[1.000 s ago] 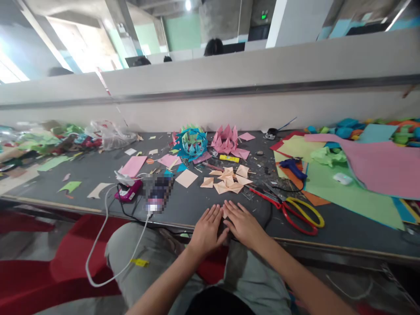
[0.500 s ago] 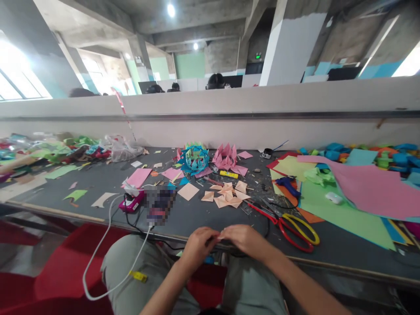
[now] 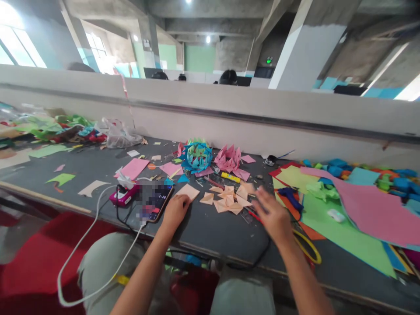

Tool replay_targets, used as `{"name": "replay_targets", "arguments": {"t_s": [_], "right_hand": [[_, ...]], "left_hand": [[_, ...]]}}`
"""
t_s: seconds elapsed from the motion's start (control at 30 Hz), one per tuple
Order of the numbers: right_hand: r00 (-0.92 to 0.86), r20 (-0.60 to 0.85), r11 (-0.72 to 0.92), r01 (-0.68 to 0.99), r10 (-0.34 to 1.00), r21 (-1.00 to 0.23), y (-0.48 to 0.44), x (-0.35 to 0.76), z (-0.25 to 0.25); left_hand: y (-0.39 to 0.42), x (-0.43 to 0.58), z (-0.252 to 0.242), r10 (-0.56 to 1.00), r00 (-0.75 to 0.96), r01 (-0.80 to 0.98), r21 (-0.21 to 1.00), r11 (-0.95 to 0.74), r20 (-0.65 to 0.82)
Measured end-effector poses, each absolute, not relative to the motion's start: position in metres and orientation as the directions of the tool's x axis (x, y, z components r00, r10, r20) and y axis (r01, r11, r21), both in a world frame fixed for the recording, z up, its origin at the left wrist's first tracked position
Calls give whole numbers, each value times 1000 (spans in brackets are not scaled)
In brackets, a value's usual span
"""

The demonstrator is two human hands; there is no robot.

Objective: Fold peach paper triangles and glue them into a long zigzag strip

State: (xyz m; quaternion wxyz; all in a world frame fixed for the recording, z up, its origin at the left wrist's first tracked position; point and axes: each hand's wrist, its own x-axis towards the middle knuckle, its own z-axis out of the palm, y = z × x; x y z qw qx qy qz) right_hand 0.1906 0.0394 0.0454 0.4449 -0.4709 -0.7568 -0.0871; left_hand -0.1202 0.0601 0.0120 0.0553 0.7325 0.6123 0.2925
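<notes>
My left hand [image 3: 175, 210] rests on the dark table [image 3: 213, 227], fingers lying against the near corner of a flat peach paper square [image 3: 188, 191], just right of a phone [image 3: 156, 202] on a white cable. My right hand [image 3: 274, 215] is stretched out further right and smeared by motion. Its fingertips are at the right edge of a pile of folded peach paper pieces [image 3: 228, 199], and a peach blur sits at them. Red and yellow scissors [image 3: 303, 247] lie partly under that hand and wrist.
Behind the pile stand a blue paper ball [image 3: 196, 156], a pink paper flower [image 3: 228, 158] and a yellow glue stick [image 3: 230, 177]. Large pink and green sheets [image 3: 354, 205] and a blue glue gun [image 3: 290, 196] cover the right. A pink device [image 3: 123, 195] and scraps lie left.
Both hands left the table's front edge, where they were together on a small piece. The left went to the peach square, the right swung out towards the folded pile. The camera tilted up.
</notes>
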Motion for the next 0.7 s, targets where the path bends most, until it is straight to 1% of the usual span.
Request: {"name": "replay_targets", "arguments": {"t_s": [0.1,0.13,0.17,0.27,0.3,0.33,0.4,0.5,0.57,0.63,0.7], "right_hand": [[-63,823,531,791,564,-304,24,187,10],[-29,823,520,787,568,-331,20,186,1],[-2,804,500,784,595,-368,17,186,-7],[-120,771,565,751,625,-342,12,182,-16],[-170,764,595,737,623,-320,12,179,-15],[-215,753,618,725,622,-304,12,177,-14],[-269,723,638,710,637,-297,14,174,-11],[-263,676,609,715,689,-343,14,172,-10],[-243,650,587,714,720,-383,14,173,-10],[-230,623,567,710,747,-418,13,174,-11],[-224,604,553,710,765,-437,13,175,-11]], "left_hand": [[56,-124,10,921,49,871,436,-229,386],[56,-126,9,920,39,870,439,-223,391],[56,-127,8,921,6,861,467,-202,389],[56,-129,6,927,-99,753,636,-168,362],[55,-129,6,932,-100,717,675,-175,347],[54,-128,7,938,-80,700,689,-189,338],[51,-126,8,941,-7,720,655,-230,338],[50,-121,8,935,105,812,513,-277,339],[50,-118,7,939,162,851,439,-288,302],[50,-115,6,940,192,865,403,-298,283],[50,-114,4,927,202,865,387,-320,316]]}}
